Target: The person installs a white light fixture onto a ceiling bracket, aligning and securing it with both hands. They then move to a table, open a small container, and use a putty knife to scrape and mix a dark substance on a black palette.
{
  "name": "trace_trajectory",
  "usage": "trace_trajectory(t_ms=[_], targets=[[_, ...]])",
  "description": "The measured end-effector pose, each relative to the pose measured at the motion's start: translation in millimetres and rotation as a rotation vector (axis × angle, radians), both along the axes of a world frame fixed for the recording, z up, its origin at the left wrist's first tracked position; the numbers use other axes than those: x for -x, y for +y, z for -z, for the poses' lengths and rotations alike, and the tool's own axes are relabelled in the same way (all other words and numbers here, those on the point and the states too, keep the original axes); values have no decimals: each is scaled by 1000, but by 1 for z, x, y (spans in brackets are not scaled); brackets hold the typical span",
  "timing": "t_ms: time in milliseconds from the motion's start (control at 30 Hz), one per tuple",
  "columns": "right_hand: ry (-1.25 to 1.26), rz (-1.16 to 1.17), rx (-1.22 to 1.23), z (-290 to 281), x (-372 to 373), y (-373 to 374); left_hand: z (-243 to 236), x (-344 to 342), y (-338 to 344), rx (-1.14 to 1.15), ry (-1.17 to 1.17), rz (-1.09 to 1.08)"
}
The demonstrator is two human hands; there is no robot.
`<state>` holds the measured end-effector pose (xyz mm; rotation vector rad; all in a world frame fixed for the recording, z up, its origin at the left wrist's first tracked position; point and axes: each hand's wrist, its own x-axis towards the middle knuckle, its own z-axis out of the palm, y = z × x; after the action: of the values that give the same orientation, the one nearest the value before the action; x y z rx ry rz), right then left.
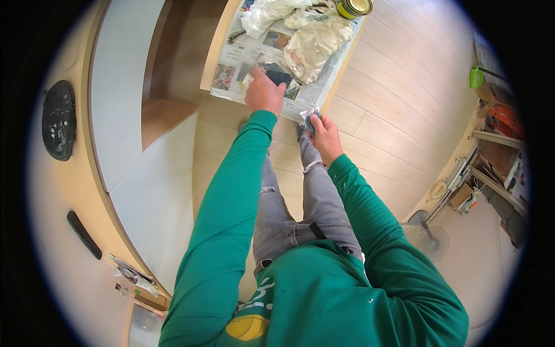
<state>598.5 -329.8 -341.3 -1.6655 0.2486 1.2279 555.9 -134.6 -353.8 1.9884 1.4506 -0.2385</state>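
My left hand (264, 92) reaches down to a newspaper sheet (243, 58) spread on the wooden floor and grips a dark object (277, 74) lying on it. My right hand (326, 136) is held back near my knees, closed around a small dark piece with crinkled clear wrapping (311, 117). Both arms are in green sleeves. Crumpled white and cream rags (312, 40) lie on the newspaper beyond my left hand, and an open tin (354, 7) stands at its far edge.
A white cabinet panel (124, 75) and a wooden step (165, 115) lie to the left. A standing fan (432, 238) and cluttered shelves (497, 156) are at the right. A dark round object (59, 120) hangs at far left.
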Motion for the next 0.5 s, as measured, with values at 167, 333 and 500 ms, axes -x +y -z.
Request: trace_trajectory(t_ms=[167, 333, 500], targets=[[-6, 5, -12, 6, 7, -1, 1, 7, -1, -108, -43, 15], [-34, -29, -2, 18, 7, -3, -18, -10, -19, -183, 28, -112], [-99, -47, -37, 21, 14, 2, -1, 14, 13, 129, -315, -205]])
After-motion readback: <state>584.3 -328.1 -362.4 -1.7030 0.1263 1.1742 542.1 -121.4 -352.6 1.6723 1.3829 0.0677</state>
